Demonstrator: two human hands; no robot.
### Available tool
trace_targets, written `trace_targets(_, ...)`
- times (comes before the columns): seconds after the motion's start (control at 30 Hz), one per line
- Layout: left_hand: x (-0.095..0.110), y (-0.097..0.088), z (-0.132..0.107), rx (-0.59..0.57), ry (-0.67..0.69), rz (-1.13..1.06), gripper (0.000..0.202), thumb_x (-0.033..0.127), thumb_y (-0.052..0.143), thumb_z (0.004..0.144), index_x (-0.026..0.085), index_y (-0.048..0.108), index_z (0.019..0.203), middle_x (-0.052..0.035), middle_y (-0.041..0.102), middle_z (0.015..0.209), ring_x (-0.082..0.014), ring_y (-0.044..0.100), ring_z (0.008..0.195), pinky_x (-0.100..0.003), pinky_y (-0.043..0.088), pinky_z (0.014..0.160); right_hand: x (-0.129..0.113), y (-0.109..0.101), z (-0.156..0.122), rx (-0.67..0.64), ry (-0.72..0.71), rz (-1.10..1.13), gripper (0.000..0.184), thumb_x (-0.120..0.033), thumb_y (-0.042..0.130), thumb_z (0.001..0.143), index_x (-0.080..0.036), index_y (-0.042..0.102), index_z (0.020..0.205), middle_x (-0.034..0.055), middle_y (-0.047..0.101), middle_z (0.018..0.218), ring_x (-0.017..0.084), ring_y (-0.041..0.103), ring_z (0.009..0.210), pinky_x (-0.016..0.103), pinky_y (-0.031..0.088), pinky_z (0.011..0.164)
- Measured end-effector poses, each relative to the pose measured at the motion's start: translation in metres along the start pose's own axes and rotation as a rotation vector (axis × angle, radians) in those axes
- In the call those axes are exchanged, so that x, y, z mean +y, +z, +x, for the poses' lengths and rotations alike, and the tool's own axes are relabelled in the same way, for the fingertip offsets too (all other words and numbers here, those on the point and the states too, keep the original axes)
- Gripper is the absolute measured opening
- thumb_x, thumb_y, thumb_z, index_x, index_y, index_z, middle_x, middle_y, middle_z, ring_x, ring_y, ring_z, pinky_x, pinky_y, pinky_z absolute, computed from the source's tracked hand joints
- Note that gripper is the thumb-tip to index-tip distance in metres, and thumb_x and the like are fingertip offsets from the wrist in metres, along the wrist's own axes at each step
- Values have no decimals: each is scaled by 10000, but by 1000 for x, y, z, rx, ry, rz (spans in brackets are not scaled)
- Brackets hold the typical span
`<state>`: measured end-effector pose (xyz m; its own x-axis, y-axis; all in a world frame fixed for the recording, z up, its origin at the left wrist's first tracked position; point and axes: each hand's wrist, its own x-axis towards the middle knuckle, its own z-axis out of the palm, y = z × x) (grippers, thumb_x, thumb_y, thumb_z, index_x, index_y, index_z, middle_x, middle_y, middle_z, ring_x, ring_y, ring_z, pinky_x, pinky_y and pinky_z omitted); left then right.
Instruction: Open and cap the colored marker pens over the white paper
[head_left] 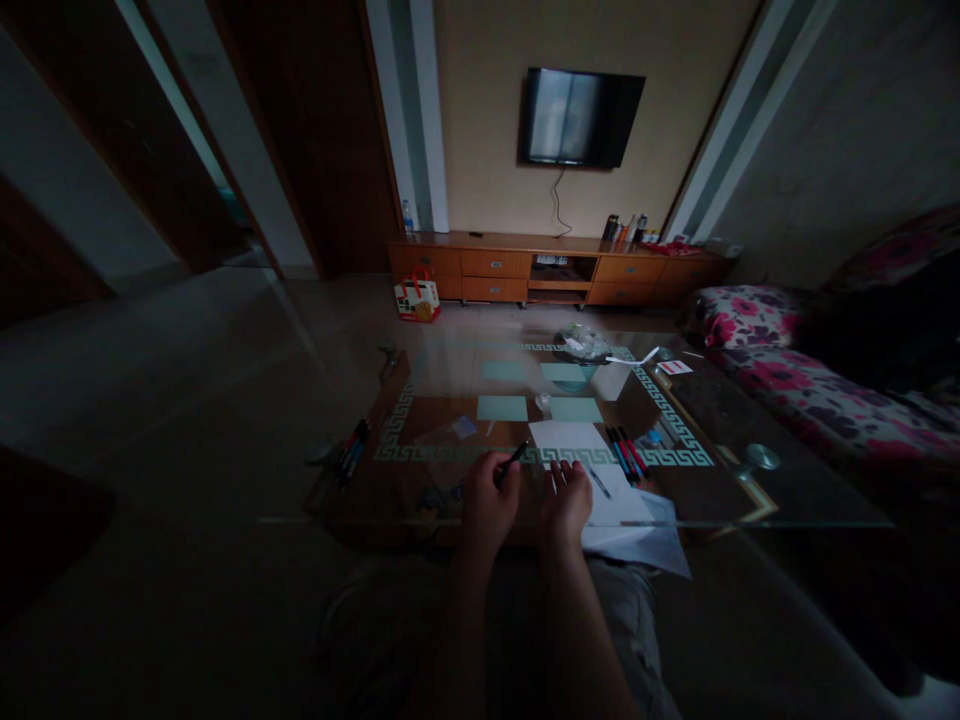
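My left hand (489, 492) is closed around a dark pen (513, 462), which slants up to the right above the glass table (442, 440). To its right, my right hand (568, 498) has loosely curled fingers slightly apart, with nothing visible in them. It is beside white paper sheets (624, 507), one of which hangs over the table's near edge. A single pen (600, 483) lies on the paper near my right fingers. Several blue, black and red pens (628, 456) lie side by side farther right. Another group of pens (354, 452) is at the table's left side.
A crumpled clear plastic bag (585, 343) and a red-and-white card (675, 367) lie toward the table's far right. A small plastic packet (463, 427) is left of centre. Beyond are a wooden cabinet (495, 265), a gift bag (417, 298) and a floral sofa (802, 385).
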<state>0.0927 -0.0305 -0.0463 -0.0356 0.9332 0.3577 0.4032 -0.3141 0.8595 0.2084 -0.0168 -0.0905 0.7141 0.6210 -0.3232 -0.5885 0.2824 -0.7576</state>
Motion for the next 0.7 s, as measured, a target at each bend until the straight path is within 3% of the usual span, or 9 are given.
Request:
trace_targets(0.17, 1, 0, -1, 34, -45, -35, 162, 284, 577, 878, 194, 630, 1002, -55, 692, 933, -186, 647, 857, -295, 485, 775, -6, 9, -11, -67, -19, 94, 381, -311, 703, 693, -233, 509, 1012, 1, 658, 975, 142, 682, 869, 295, 562, 798)
trace_targets(0.27, 3, 0, -1, 43, -62, -46, 243, 334, 597, 879, 198, 624, 1079, -61, 693, 939, -195, 652, 866, -300, 491, 773, -10, 15, -19, -134, 14, 87, 419, -277, 736, 655, -215, 516, 1005, -25, 653, 865, 103, 654, 730, 228, 544, 681)
trace_targets(0.37, 4, 0, -1, 24, -33, -83, 269, 348, 555, 917, 214, 623, 1139, -65, 698, 997, -194, 653, 914, -303, 492, 816, -12, 17, -23, -180, 53, 62, 437, -251, 746, 626, -199, 522, 999, -74, 581, 711, 59, 550, 564, 160, 452, 521)
trace_targets(0.53, 5, -1, 0, 4, 14, -92, 204, 331, 518, 939, 203, 657, 1015, -61, 702, 960, -191, 649, 897, -295, 487, 818, -14, 18, -26, -229, 130, 77, 501, -176, 740, 578, -202, 518, 1026, -116, 486, 614, 42, 443, 472, 143, 351, 443)
trace_targets(0.7, 9, -5, 0, -37, 59, -38, 174, 315, 526, 932, 203, 656, 962, -51, 693, 924, -185, 637, 875, -288, 474, 807, -15, 20, -29, -248, 127, 88, 410, -168, 730, 600, -203, 526, 954, -114, 474, 593, 45, 426, 457, 145, 334, 426)
